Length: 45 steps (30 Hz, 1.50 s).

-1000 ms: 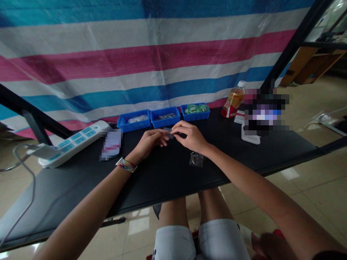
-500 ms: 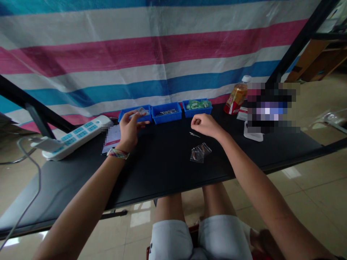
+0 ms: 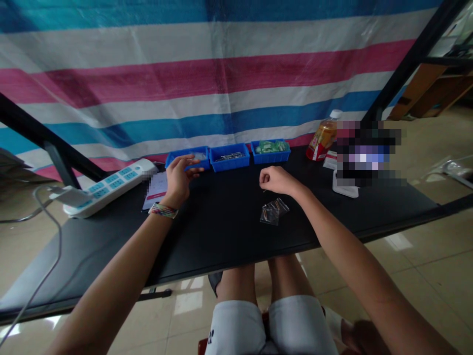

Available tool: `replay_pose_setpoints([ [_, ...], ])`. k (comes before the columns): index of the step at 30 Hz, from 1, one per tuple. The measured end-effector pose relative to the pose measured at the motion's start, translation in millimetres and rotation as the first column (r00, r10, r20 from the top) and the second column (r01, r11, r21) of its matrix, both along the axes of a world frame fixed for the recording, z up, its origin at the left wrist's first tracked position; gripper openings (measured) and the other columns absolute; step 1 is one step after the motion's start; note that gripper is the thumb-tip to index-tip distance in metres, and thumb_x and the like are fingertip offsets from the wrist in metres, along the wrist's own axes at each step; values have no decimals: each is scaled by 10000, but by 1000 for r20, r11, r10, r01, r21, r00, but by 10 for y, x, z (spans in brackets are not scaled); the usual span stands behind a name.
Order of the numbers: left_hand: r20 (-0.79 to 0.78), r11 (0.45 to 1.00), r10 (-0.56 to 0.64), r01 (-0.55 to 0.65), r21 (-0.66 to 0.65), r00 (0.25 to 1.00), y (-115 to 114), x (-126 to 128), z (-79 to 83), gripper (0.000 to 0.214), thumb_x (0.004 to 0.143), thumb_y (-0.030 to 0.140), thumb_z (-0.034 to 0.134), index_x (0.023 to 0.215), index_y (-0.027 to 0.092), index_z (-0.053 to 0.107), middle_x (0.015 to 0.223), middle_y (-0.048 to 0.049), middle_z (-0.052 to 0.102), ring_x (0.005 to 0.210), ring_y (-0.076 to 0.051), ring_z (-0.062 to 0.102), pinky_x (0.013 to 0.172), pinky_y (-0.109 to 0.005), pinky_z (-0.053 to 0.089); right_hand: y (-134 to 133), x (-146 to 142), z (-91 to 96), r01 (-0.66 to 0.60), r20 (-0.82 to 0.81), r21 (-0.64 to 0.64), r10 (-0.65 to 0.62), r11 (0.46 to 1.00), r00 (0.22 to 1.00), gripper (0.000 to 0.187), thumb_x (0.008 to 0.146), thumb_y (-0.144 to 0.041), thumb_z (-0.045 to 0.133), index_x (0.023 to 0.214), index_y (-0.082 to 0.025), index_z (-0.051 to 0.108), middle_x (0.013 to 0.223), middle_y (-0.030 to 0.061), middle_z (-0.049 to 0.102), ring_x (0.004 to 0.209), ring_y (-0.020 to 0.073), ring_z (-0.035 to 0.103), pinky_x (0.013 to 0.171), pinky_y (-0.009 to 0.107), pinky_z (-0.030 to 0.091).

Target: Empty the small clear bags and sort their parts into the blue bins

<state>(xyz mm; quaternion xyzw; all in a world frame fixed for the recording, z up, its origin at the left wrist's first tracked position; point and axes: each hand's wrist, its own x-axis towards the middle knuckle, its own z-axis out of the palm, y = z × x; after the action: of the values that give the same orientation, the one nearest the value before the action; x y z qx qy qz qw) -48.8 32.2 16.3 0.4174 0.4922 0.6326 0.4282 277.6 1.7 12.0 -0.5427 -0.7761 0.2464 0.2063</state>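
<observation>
My left hand [image 3: 178,178] is held over the front of the left blue bin [image 3: 205,168], its fingers apart and nothing visible in them. Clear plastic bags [image 3: 200,156] lie in that bin. My right hand [image 3: 278,180] is low over the black table, with thumb and fingers pinched together. A thin metal piece [image 3: 264,191] shows just under its fingertips; what the pinch holds is hidden. Nearer to me, small clear bags [image 3: 271,213] with thin pieces inside lie overlapping on the table.
The middle blue bin [image 3: 232,164] contains thin metal pieces, the right bin [image 3: 271,158] green packets. A power strip [image 3: 111,186] and a printed sheet [image 3: 157,190] lie left. Right are a drink bottle [image 3: 323,138], a white object [image 3: 345,187] and a blurred-out patch.
My right hand has come down over the thin metal pieces that lay uncovered on the table. My left hand stays by the left bin, its fingers no longer at the clear bag. The view has shifted slightly.
</observation>
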Motion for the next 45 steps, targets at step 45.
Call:
replay_pose_setpoints([
  [45,-253,777,-628,614,-143,736,-428,524,-35,359,900,513,755,801,175,687,727,-34,679,593,-157,658,555,-267,482,-92,-512,-74,-200,-814,-53,74,978,577,182,753,-267,785,830,-202,634,753,-20,657,685,141,679,610,280,615],
])
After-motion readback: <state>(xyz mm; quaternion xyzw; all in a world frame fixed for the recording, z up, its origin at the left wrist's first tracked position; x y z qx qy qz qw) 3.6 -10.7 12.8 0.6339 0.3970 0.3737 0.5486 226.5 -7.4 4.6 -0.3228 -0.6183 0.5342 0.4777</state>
